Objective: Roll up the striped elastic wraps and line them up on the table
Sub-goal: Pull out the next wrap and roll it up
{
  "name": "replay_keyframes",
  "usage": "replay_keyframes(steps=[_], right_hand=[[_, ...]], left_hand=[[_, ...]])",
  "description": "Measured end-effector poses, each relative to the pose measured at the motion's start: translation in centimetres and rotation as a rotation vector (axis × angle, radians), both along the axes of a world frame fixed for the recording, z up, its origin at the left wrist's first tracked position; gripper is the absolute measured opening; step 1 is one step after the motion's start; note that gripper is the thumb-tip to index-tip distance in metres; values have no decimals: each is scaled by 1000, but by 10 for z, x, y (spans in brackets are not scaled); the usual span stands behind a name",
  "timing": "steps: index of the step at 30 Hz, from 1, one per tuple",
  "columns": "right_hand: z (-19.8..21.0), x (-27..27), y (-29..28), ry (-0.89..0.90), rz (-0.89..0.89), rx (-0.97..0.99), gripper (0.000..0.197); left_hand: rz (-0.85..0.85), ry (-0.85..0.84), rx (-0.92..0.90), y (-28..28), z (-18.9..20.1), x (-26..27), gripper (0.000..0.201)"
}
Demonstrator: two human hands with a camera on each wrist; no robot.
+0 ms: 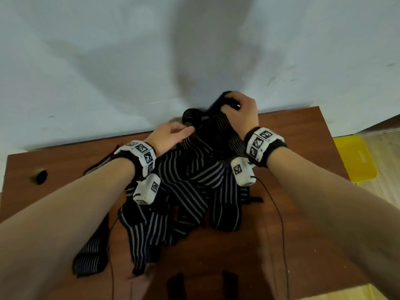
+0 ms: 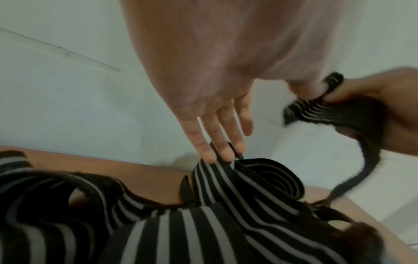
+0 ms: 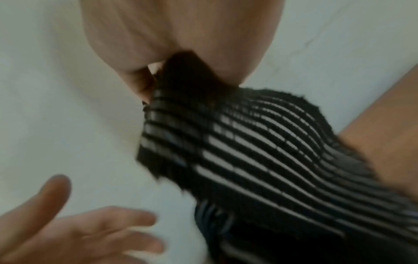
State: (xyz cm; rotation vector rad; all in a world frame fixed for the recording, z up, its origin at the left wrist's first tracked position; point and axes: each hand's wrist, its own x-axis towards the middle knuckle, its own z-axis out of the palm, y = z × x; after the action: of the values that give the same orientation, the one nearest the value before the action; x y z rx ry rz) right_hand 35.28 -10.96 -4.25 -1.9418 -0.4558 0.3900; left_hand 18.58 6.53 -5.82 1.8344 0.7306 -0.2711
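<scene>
Pale wall (image 1: pixel 108 61) backing a brown wooden table (image 1: pixel 292 213), pushed right against it; yellow lid-like thing (image 1: pixel 355 159) lying off the right edge, on the floor by the look of it. Small round hole (image 1: pixel 40 176) sitting near the table's left edge.

Starting left: bare wood showing along the left side, probably the best open room for lining up finished rolls. One flat striped strip (image 1: pixel 91 256) trailing toward the near-left corner, close to the front edge.

Moving to centre: tangled heap of striped elastic wraps (image 1: pixel 194 185) covering the middle of the table, none rolled yet as far as visible. Left hand (image 1: pixel 171 135) reaching over the heap's far side, fingers (image 2: pixel 217 135) straight and slightly spread, tips touching a looped strip (image 2: pixel 260 173), gripping nothing. Likely pinning the pile so one wrap can come free.

Moving right: right hand (image 1: pixel 240 111) raised above the far edge by the wall, fingers curled tight round one wrap's end (image 3: pixel 187 76), strip hanging down from the fist into the heap. Likely pulling that wrap out to separate it before rolling.

Little room behind the hands, wall sitting close. Bare wood also showing right of the heap and along the front. Snag risk: held strip crossing other loops.
</scene>
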Motion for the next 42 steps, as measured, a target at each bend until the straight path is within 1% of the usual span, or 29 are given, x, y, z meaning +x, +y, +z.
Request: replay_keyframes(steps=[2, 3, 4, 5, 7, 8, 9, 11, 12, 14, 15, 16, 17, 19, 20, 21, 22, 23, 24, 26, 28, 29, 31, 32, 34, 36, 39, 40, 42], right_hand=[[18, -25, 19, 117, 13, 87, 18], [25, -37, 25, 208, 3, 144, 15], [30, -48, 31, 297, -14, 207, 14], [34, -58, 36, 378, -28, 273, 13], [39, -77, 43, 524, -27, 400, 9], [40, -82, 46, 565, -27, 427, 6], [41, -87, 49, 575, -31, 407, 10], [36, -98, 49, 490, -8, 214, 21], [31, -106, 46, 424, 24, 94, 23], [12, -128, 38, 337, 146, -71, 26], [1, -141, 33, 318, 250, -139, 35], [-13, -153, 28, 276, 380, -247, 50], [-25, -163, 25, 165, 527, -410, 68], [-49, -176, 23, -163, 807, -785, 105], [-57, -180, 22, -285, 890, -936, 117], [-62, -182, 22, -327, 924, -1051, 122], [-63, -183, 21, -314, 916, -1120, 119], [-65, -181, 19, -286, 874, -1139, 106], [-65, -178, 16, -276, 834, -1127, 86], [-60, -171, 6, -246, 780, -1092, 52], [-53, -165, -9, -165, 714, -1001, 36], [-53, -161, -18, -88, 640, -912, 32], [-49, -153, -37, 97, 443, -695, 28], [-47, -148, -46, 175, 350, -595, 28], [-43, -141, -59, 274, 210, -459, 29], [-36, -135, -68, 322, 126, -357, 26], [-20, -127, -74, 363, 55, -216, 36], [-16, -123, -75, 373, 33, -158, 37], [-11, -118, -76, 368, 14, -71, 42]], left_hand=[[-33, -100, 7, -13, 11, -9, 89], [-13, -174, 12, -21, 17, -11, 92], [32, -251, 11, -28, 22, -13, 88], [95, -318, 17, -32, 27, -15, 78], [209, -419, 85, -35, 37, -20, 46], [254, -453, 113, -32, 39, -24, 34], [298, -480, 118, -27, 42, -30, 27], [404, -503, 108, -9, 43, -48, 23], [457, -496, 95, 2, 42, -58, 20], [543, -459, 83, 30, 37, -83, 12], [572, -444, 95, 43, 35, -96, 10], [594, -428, 112, 56, 32, -109, 9], [609, -412, 136, 68, 29, -122, 9], [652, -385, 171, 88, 25, -146, 9], [681, -374, 167, 96, 23, -156, 11], [694, -346, 168, 103, 20, -165, 19], [694, -310, 184, 107, 18, -172, 35], [672, -271, 205, 110, 15, -176, 55], [645, -243, 225, 113, 12, -178, 67], [614, -228, 257, 113, 12, -175, 70], [628, -299, 265, 113, 16, -169, 62], [651, -350, 276, 111, 19, -165, 53], [714, -478, 285, 107, 26, -155, 36], [751, -534, 285, 106, 31, -149, 33], [791, -584, 281, 104, 38, -136, 36], [793, -521, 295, 101, 47, -123, 50], [681, -453, 334, 95, 53, -108, 66], [614, -427, 356, 88, 54, -104, 66], [435, -359, 364, 65, 54, -97, 57]])
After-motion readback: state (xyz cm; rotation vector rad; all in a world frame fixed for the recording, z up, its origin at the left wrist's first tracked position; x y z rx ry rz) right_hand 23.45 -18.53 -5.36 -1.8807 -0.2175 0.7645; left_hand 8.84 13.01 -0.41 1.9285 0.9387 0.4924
